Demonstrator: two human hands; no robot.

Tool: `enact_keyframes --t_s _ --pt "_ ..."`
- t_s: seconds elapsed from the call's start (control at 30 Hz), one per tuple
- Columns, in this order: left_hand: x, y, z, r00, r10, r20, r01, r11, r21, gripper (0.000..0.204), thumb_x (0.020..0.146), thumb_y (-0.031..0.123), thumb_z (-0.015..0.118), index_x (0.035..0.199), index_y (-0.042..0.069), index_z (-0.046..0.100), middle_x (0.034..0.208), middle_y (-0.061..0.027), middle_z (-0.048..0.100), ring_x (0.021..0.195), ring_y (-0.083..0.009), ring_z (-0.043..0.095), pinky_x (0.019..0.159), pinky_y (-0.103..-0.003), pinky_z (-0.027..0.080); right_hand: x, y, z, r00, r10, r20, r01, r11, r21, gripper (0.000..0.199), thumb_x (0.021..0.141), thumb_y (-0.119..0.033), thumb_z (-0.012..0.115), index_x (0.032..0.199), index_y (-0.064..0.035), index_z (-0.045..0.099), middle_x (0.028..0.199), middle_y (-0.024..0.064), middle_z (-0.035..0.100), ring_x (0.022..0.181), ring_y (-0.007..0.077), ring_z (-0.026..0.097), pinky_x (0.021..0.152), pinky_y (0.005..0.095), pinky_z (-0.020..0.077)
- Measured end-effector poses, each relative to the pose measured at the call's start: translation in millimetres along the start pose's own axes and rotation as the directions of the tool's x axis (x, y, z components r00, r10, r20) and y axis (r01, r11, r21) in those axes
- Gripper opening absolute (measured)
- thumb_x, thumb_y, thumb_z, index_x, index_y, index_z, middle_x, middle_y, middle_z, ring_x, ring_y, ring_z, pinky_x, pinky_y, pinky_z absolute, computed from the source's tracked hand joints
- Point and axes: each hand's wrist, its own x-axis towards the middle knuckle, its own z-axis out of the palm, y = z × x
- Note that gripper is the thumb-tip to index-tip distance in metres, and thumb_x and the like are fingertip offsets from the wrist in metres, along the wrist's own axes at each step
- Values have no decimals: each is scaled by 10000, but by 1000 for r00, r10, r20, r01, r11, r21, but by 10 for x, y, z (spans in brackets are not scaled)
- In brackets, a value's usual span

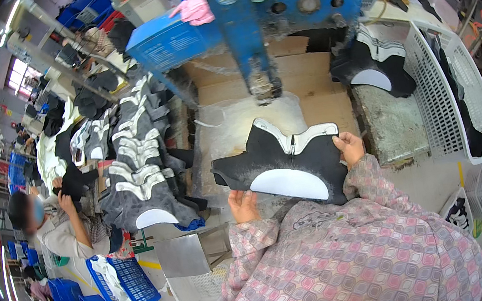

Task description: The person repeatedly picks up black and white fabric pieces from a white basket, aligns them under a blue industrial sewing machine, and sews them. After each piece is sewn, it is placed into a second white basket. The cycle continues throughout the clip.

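Observation:
Between my two hands is a flat black shoe upper [261,163] with white edging along its notched top and a white half-moon patch at its lower edge. My left hand [244,205] pinches the lower left edge, its fingertips just showing. At the upper right corner, by the white edging, my right hand [350,149] grips with thumb and fingers. The upper is held tilted in front of the blue machine [242,27], whose worn metal head [263,86] hangs above a work surface with a cloudy plastic sheet [242,116].
Left of the machine, a long row of similar uppers [138,165] lies overlapped. More uppers [377,63] rest on a ledge at right, beside a white plastic basket [448,90]. A co-worker [60,225] handles dark fabric at far left. Blue crates [124,284] stand on the floor.

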Motion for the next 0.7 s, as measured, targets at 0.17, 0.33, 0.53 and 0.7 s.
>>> enact_keyframes --t_s 0.17,0.33,0.53,0.7 --pt "245 341 -380 984 153 92 -177 896 408 368 696 29 585 1026 27 421 913 -47 484 695 -108 489 624 -242 427 -150 -25 292 997 -49 51 55 991 -123 78 752 -100 568 761 -50 508 642 -6 528 515 73 500 425 201 417" --pt "287 270 -564 880 459 123 -449 716 535 529 659 80 598 1136 39 373 1109 -115 351 902 -195 426 747 -300 386 -250 -152 406 983 -179 38 182 976 -116 72 740 -95 573 737 -50 517 624 -10 526 496 56 482 421 188 398" --pt "422 47 -711 910 365 199 -372 504 779 515 675 156 606 1135 45 401 1080 -98 392 950 -214 418 772 -307 377 -384 -128 334 988 -145 44 148 987 -65 88 728 -72 586 736 -9 526 642 2 539 560 55 481 509 179 381" --pt "362 40 -645 978 -190 -90 190 982 -9 372 727 28 566 1071 38 424 1026 -110 483 911 -231 491 757 -339 431 -361 -34 415 1000 0 2 0 994 -106 83 735 -82 585 768 -30 530 653 0 536 534 59 487 460 177 393"
